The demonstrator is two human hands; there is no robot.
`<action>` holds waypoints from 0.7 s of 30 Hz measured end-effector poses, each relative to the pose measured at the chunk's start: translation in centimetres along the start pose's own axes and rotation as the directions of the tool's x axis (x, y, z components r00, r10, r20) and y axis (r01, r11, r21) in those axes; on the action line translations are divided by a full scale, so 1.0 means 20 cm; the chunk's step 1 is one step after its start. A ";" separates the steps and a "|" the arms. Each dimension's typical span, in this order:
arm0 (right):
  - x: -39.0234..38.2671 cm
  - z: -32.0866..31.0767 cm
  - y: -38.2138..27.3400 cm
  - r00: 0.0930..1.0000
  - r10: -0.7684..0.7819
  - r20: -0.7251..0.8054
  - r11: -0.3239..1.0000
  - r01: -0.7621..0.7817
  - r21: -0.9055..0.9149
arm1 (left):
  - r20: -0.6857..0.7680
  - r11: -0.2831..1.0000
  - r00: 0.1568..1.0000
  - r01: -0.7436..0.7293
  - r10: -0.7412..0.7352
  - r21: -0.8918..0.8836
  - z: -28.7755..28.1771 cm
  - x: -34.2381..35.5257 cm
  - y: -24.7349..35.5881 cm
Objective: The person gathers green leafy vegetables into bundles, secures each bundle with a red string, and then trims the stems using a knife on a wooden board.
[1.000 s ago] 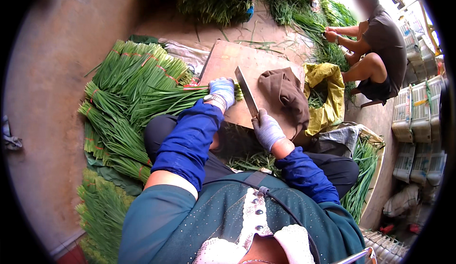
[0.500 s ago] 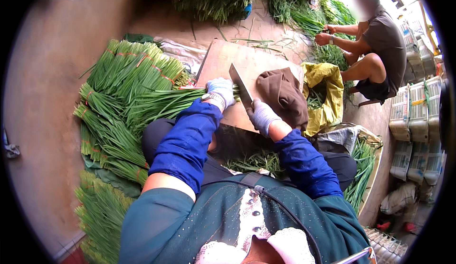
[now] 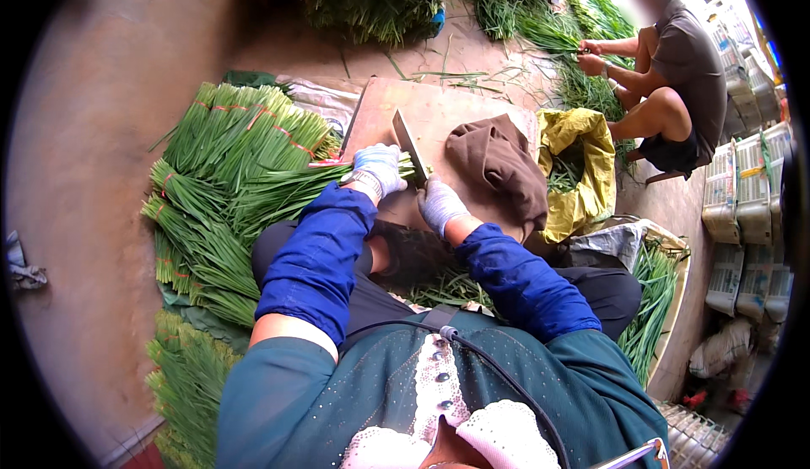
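Note:
My left hand (image 3: 380,168), in a pale glove, is closed around a bunch of long green chives (image 3: 291,196). The cut-side ends poke out to the right of my fist, and the leaves trail left over the stack. My gloved right hand (image 3: 440,205) grips the handle of a broad-bladed knife (image 3: 408,142). The blade stands at the bunch's protruding ends, over a wooden board (image 3: 405,102); whether it touches them I cannot tell. A brown cloth (image 3: 498,165) lies crumpled on the board, right of the knife.
Banded chive bundles (image 3: 240,127) are piled at my left. A yellow sack (image 3: 595,191) stands right of the board, near a crate of loose greens (image 3: 654,300). Trimmings (image 3: 456,288) lie below the board. At upper right, a seated co-worker (image 3: 688,72) handles greens; stacked white baskets (image 3: 751,182) stand beyond.
The knife has shifted left, against the ends of the bunch. Both my hands have moved slightly left in the picture, still holding the knife and the chives.

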State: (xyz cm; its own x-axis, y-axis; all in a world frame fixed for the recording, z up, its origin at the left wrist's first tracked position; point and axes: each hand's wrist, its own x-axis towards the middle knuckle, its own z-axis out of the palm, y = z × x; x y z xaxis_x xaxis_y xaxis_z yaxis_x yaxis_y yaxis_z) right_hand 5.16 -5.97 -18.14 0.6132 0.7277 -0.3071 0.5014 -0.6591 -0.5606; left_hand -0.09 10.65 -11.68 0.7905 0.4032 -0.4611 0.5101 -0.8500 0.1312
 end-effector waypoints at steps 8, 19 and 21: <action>-0.09 -0.16 0.01 0.998 0.040 0.045 0.998 -0.038 -0.045 | -0.186 0.887 0.980 -0.150 0.074 -0.436 -0.40 -0.25 -0.24; 0.20 -0.41 0.20 0.851 -0.386 -0.356 0.918 0.319 -0.235 | -0.602 0.769 0.794 -0.332 -0.085 -0.547 -0.63 -0.54 -0.38; 0.23 -0.38 0.23 0.882 -0.429 -0.194 0.879 0.359 -0.315 | -0.633 0.692 0.767 -0.400 -0.105 -0.600 -0.64 -0.57 -0.41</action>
State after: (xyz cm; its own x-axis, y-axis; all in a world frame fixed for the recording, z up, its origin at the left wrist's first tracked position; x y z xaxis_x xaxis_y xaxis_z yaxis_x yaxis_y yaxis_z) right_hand 14.95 -7.06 -16.22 0.4439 0.8882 0.1187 0.8528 -0.3780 -0.3604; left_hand -8.87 17.31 3.62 0.7671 0.6134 0.1880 0.2403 -0.5464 0.8023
